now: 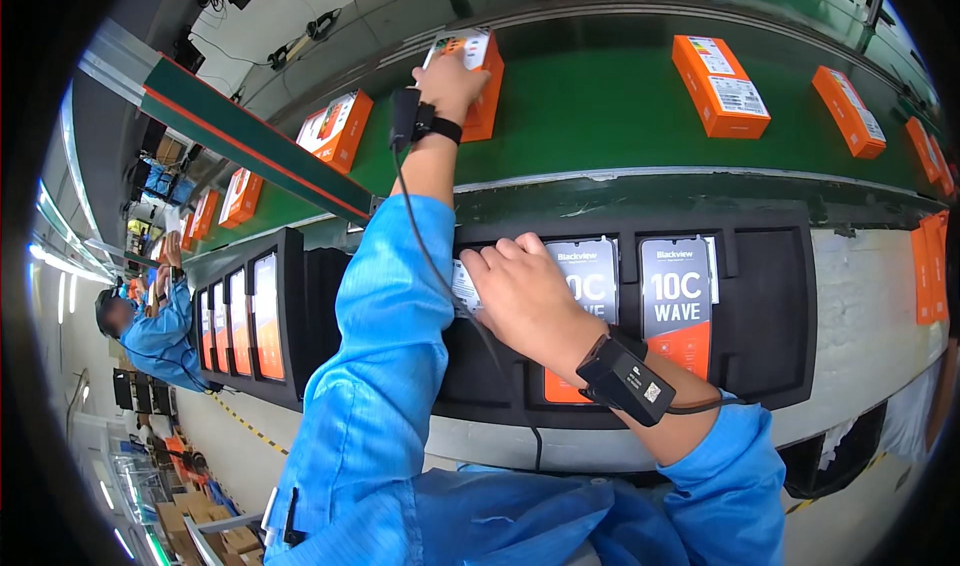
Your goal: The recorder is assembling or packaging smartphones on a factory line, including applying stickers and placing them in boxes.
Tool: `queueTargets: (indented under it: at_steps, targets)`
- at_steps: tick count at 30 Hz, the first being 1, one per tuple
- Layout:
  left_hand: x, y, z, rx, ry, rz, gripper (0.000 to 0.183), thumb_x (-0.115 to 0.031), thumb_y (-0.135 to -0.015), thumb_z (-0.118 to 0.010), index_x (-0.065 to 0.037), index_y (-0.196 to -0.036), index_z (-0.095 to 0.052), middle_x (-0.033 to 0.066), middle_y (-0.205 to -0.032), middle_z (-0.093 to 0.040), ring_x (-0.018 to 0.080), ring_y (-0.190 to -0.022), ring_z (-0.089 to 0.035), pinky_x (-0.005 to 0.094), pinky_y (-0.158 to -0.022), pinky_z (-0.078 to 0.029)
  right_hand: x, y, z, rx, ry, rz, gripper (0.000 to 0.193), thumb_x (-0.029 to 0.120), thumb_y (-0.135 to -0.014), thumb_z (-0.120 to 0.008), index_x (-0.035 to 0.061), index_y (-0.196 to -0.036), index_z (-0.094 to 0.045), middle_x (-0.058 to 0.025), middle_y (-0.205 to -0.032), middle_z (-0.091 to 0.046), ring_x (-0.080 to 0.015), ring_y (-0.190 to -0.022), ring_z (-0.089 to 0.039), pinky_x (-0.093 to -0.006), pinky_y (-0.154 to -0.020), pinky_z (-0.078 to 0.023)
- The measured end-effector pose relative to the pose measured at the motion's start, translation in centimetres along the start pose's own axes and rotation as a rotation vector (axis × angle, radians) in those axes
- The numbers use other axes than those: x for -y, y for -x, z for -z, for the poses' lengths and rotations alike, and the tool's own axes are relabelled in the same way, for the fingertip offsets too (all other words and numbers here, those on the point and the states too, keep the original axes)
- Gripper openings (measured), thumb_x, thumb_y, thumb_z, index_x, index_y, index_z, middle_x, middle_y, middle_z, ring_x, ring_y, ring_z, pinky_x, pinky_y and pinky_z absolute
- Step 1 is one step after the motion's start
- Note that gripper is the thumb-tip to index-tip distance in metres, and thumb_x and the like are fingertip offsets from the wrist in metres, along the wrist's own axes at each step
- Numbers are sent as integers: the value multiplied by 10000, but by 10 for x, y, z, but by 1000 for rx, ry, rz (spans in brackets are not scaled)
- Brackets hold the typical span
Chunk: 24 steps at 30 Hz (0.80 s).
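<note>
My left hand (450, 84) reaches far out over the green conveyor belt (600, 106) and grips an orange box (484, 76) lying on it. My right hand (520, 291) rests on a black tray (770, 306) in front of me, fingers closed on a phone in a printed sleeve (466, 288) at the tray's left part. Two more phones (678, 301) with grey and orange fronts lie in tray slots just right of that hand. Both wrists carry black strapped devices with cables.
More orange boxes (720, 86) ride the belt to the right and left (335, 129). Another black tray of phones (240, 316) stands at my left. A person in a blue coat (150, 331) works further down the line. Orange boxes (930, 266) lie at the right edge.
</note>
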State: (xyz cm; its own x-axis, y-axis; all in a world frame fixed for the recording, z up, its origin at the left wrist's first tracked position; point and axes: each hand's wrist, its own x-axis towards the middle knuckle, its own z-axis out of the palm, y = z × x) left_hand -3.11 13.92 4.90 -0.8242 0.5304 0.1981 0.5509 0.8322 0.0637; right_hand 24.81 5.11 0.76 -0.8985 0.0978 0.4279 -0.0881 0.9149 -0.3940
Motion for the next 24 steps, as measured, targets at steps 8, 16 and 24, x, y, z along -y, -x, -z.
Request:
queueTargets:
  at_steps: [8,16,24]
  targets:
    - [18,-7,-2,-108,109,50,638,-488,-691,-660,-271,-1285,-572,86,-1164,-646,289,-1084,-605,437,-921,-456,-1,2,-8,-75,-11,-1,374,110,-675,-681,7,-1021,-586,-80,-849,-613,-224,-863,-566,-347,-816,-397]
    - [31,-28,-30,-34,333,-25,630,-506,-692,-661,-273,-1272,-582,93,-1202,-625,305,-1121,-585,465,-921,-453,2,2,-7,-34,5,-10,302,85,-727,-610,0,-1016,-589,-84,-847,-619,-224,-864,-567,-345,-815,-400]
    - [-30,11,-6,29,119,-84,611,-507,-712,-640,-202,-1241,-613,104,-1167,-639,346,-1076,-586,453,-944,-431,-3,3,-6,-63,10,-22,289,72,-725,-589,-3,-1004,-589,-84,-831,-611,-225,-852,-567,-348,-805,-400]
